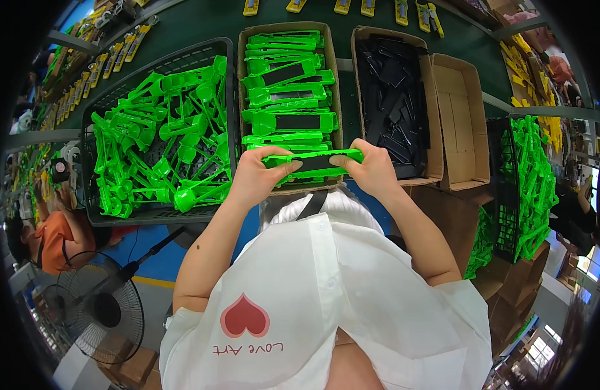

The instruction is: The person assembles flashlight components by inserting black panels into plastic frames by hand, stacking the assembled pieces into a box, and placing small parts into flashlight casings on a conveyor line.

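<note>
Both hands are engaged on one green piece, a long moulded part held level in front of the shirt, just above the near end of a cardboard carton (335,78). The left hand (264,174) pinches its left end between thumb and fingers; the right hand (373,170) pinches the other end likewise. A black strip (318,164) shows along the middle of the green piece (313,156) (whether fully seated cannot be told, the thumbs covering its ends).

Progress, as judged: the stacked pieces (287,94) in the carton, several showing a dark panel, appear finished. Outstanding, apparently, are the loose green pieces (170,143) heaped in the black crate (157,216) at left and the black parts (394,84) in the box (432,130) at right. Considerable work seems left; no count is possible.
</note>
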`<control>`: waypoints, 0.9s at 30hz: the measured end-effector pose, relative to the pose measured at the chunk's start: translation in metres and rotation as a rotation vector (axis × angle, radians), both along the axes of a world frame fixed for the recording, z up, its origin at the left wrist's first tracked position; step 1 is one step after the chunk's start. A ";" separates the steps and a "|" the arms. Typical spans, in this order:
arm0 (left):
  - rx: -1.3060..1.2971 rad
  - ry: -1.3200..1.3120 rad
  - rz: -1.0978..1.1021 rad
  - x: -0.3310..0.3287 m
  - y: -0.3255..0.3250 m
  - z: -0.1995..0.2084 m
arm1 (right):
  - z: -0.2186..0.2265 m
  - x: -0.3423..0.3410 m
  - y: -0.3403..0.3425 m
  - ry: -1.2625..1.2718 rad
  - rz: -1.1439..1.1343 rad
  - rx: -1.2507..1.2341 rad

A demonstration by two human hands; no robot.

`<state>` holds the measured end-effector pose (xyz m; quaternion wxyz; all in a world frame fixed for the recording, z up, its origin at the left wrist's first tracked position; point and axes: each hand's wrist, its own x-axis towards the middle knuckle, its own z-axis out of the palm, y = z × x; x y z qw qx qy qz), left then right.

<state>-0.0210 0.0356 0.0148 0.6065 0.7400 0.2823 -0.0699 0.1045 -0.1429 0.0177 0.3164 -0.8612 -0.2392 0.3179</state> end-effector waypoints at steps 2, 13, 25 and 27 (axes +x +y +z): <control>0.341 -0.070 -0.177 0.003 0.000 0.003 | -0.011 -0.004 -0.003 -0.117 0.016 0.039; 0.800 -0.187 -0.558 0.027 -0.022 -0.015 | -0.050 -0.007 -0.011 0.193 0.034 0.461; 1.256 0.167 -0.581 0.167 0.116 -0.079 | -0.069 0.046 -0.096 -0.209 -0.280 0.058; 1.266 0.202 -0.573 0.163 0.119 -0.081 | -0.093 0.071 -0.111 -0.474 -0.292 -0.053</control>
